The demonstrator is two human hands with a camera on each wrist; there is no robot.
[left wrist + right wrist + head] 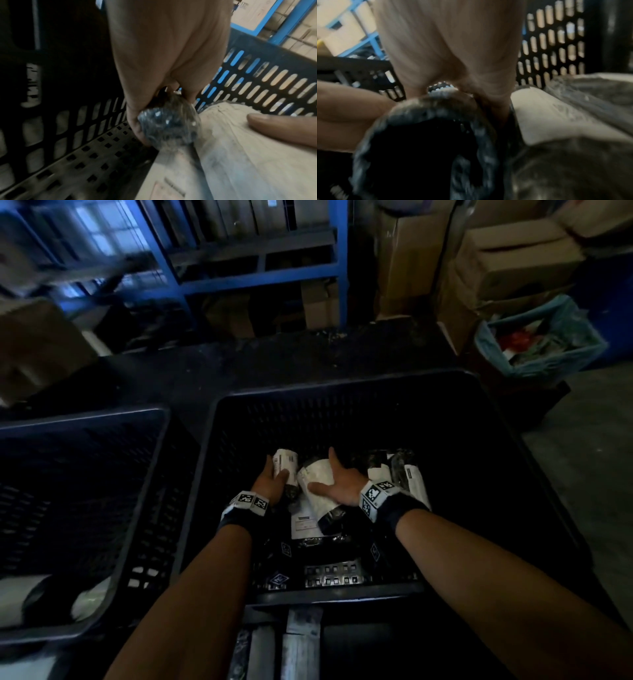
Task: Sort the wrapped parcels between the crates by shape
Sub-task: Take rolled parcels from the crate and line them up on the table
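Observation:
Both hands reach into the large black crate (479, 446). My left hand (270, 481) grips a small roll-shaped parcel (286, 469) in dark bubble wrap with a white label; its wrapped end (168, 125) shows in the left wrist view. My right hand (337, 484) curls over a thicker roll-shaped parcel (318, 491), thumb on its white label; that roll's dark end (426, 142) fills the right wrist view. A flat labelled parcel (303, 523) lies beneath. More wrapped parcels (400, 474) lie just right of my right hand. The second black crate (85, 474) stands to the left.
The left crate holds pale parcels (44, 597) in its near corner. Blue shelving (260, 275) and cardboard boxes (507, 258) stand behind. A bin with a blue liner (579, 350) sits at the right. Pallet slats (301, 642) show below the large crate.

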